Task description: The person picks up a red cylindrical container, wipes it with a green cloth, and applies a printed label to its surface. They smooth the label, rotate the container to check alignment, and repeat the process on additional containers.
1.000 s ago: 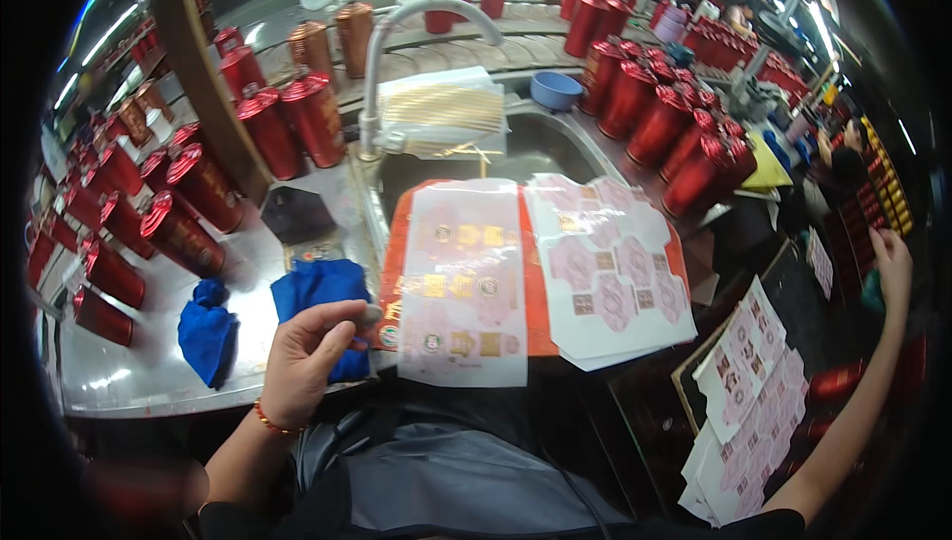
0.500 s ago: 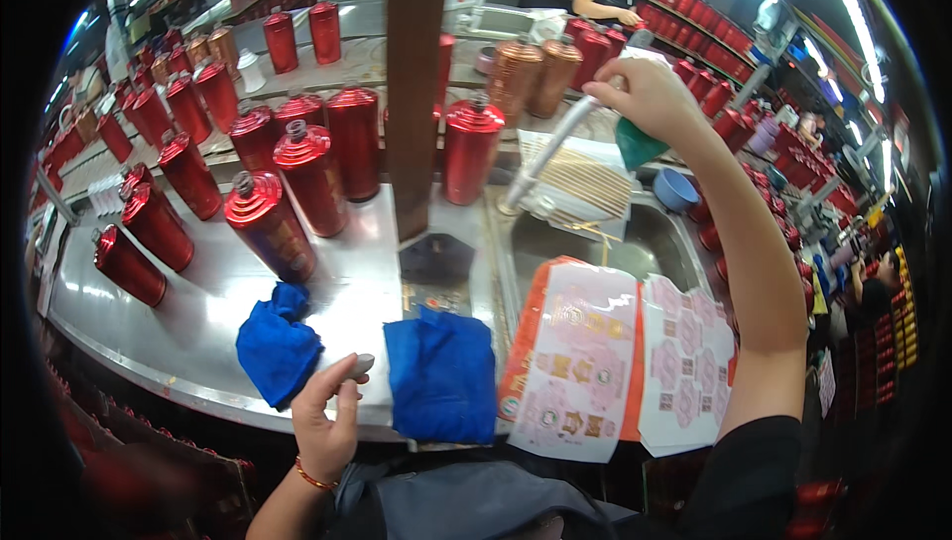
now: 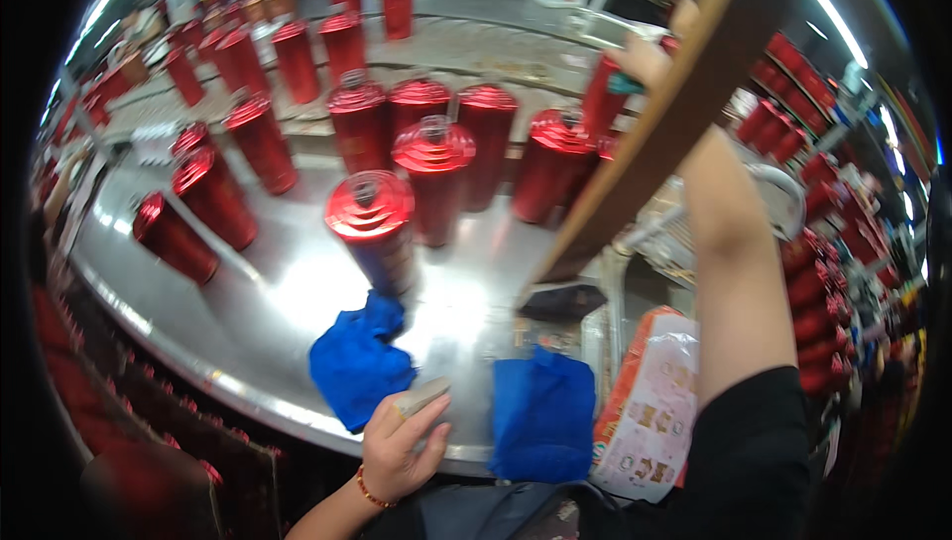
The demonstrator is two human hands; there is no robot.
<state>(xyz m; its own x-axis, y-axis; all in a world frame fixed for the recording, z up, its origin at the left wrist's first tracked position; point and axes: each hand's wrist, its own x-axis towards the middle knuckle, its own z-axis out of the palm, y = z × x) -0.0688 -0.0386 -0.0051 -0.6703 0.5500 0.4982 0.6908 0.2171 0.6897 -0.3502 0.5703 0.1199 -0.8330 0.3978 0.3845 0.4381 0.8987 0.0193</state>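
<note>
My left hand rests at the near edge of the steel table, pinching a small flat grey piece between thumb and fingers. A crumpled blue cloth lies just left of it and a flatter blue cloth just right. My right arm stretches far across the table. My right hand is closed on a small teal object beside a tall red canister. A diagonal wooden beam hides part of that hand.
Several red lidded canisters stand over the table's middle and back. A packet of printed sticker sheets lies at the right edge, beside a small black object. More red canisters line the right side.
The view has swung left and closer over the table. My right hand has reached farther back to the red canisters with the teal object. My left hand stays at the near edge.
</note>
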